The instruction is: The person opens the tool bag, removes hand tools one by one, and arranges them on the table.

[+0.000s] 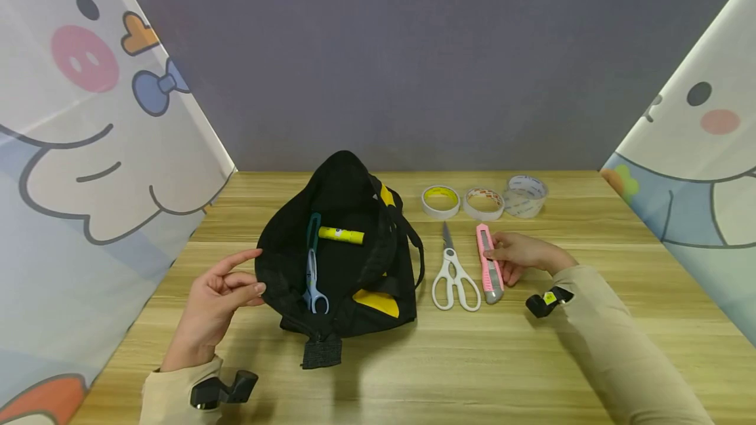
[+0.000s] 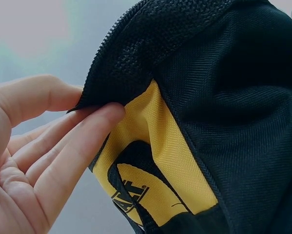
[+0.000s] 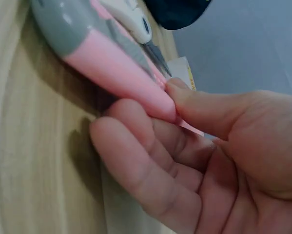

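A black and yellow bag [image 1: 354, 320] stands with its mouth spread wide on the table. My left hand [image 1: 215, 303] pinches the zipped edge of its mouth between thumb and fingers, as the left wrist view shows close up. Inside lie blue-handled scissors [image 1: 312, 274], a dark green cutter [image 1: 314, 228] and a yellow glue stick [image 1: 341, 235]. To the right of the bag, my right hand [image 1: 525, 256] grips a pink and grey utility knife [image 1: 489, 264] by its side, thumb on top. In the right wrist view the knife [image 3: 121, 73] is close over the wood.
White-handled scissors [image 1: 453, 277] lie between the bag and the knife, blades pointing away. Behind them stand a yellow-cored tape roll [image 1: 440, 202], a second white roll [image 1: 483, 204] and a wide clear tape roll [image 1: 525, 197]. A grey wall [image 1: 413, 64] closes off the back.
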Demonstrator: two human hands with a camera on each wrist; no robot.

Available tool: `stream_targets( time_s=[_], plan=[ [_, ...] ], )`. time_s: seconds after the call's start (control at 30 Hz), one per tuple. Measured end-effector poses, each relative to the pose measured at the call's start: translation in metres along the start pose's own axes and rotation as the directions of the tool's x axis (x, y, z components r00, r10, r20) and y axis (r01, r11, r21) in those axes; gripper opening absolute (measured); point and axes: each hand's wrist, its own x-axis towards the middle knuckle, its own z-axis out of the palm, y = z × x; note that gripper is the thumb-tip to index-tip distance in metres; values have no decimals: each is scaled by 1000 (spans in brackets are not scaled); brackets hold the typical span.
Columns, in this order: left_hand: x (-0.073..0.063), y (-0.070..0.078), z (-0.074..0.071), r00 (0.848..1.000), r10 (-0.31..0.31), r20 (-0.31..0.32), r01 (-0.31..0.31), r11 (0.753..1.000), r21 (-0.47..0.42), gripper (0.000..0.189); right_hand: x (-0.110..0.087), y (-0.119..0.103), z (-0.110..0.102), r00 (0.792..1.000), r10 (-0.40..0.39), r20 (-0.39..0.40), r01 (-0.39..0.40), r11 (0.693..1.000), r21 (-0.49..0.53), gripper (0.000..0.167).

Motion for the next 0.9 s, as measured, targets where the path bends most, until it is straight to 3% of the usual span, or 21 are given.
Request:
stream_targets(
  time_s=[0.2, 0.47, 0.9],
  plan=[
    [0, 0, 1, 1000, -12, -14, 12, 1000, -2, 58, 3, -6, 2, 1000, 1, -31, -3, 998, -70, 39],
    [0, 0, 0, 1000, -15, -16, 15, 1000, 3, 58, 4, -3, 2, 999, -4, -38, 3, 999, -38, 25],
    [0, 0, 0, 1000, -12, -4, 12, 999, -32, 57, -3, -17, 1, 1000, 9, -19, -10, 996, -92, 31]
  ],
)
